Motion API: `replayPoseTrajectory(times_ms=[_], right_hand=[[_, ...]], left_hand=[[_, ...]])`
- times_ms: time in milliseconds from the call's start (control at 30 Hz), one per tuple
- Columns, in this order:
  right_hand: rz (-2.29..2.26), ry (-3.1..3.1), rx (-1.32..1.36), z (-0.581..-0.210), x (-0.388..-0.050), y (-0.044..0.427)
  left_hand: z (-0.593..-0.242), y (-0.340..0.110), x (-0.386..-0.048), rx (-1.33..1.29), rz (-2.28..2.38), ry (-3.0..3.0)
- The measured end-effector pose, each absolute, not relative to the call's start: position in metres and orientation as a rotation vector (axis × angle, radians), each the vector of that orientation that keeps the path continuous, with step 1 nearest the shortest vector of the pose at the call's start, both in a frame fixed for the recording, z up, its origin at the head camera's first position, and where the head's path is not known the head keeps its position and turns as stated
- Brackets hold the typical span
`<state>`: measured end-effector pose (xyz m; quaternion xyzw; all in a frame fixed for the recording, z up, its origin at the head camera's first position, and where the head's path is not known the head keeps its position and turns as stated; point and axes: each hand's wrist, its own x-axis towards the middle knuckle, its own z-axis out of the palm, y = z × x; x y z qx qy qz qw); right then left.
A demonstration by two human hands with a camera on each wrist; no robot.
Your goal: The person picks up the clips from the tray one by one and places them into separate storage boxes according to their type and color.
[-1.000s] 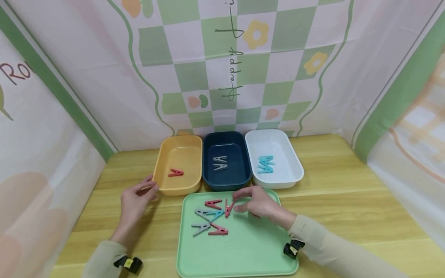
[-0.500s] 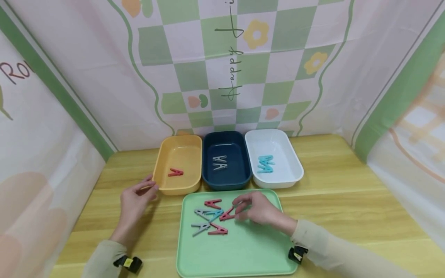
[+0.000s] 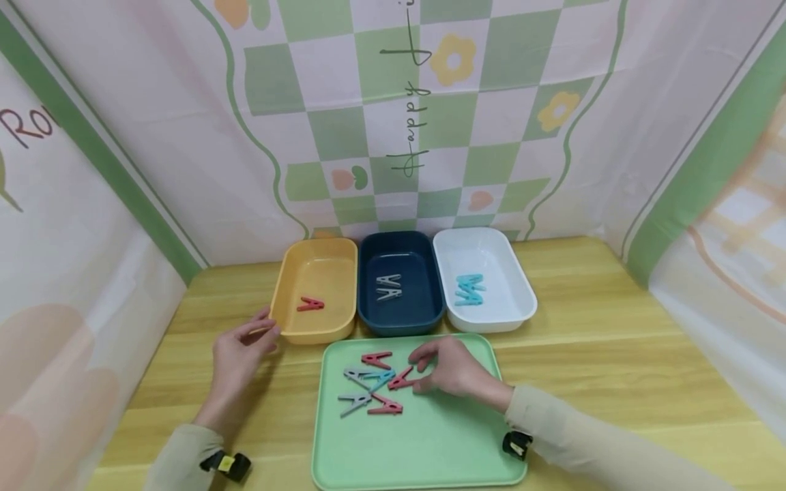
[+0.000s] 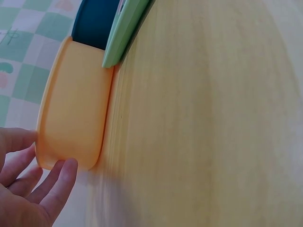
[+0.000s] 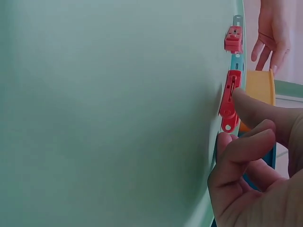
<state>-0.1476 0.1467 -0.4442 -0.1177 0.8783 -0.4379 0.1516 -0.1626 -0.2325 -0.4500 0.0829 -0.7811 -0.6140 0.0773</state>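
Right hand point(image 3: 451, 372) at red clothespin point(image 3: 400, 379) on tray point(image 3: 442, 443).
Its legs point between bent fingers point(image 5: 246, 149) and thumb point(image 5: 258, 108); can't tell if gripped. Left hand point(image 3: 242, 344), fingers loose, touches yellow bin point(image 3: 314, 335).

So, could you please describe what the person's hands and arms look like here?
Both the left hand and right hand are ungloved. The left sleeve and right sleeve are plain beige and long. Each wrist carries a small black device: the left device has a yellow patch, the right device a paler one.
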Motion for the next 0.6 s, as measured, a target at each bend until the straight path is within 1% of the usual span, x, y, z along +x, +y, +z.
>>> replayPoseTrajectory(times_ms=[300, 600], right_hand=[[-1.227, 2.542, -0.414, -0.451, -0.1489, 0.1435], [-1.266, 2.505, -0.353, -0.4453, -0.1489, 0.1466]], left_hand=[[-0.4493, -0.2325, -0.1624, 0.242, -1.848, -2.334], [-0.4498, -0.2325, -0.163, 0.248, -1.858, -2.327]])
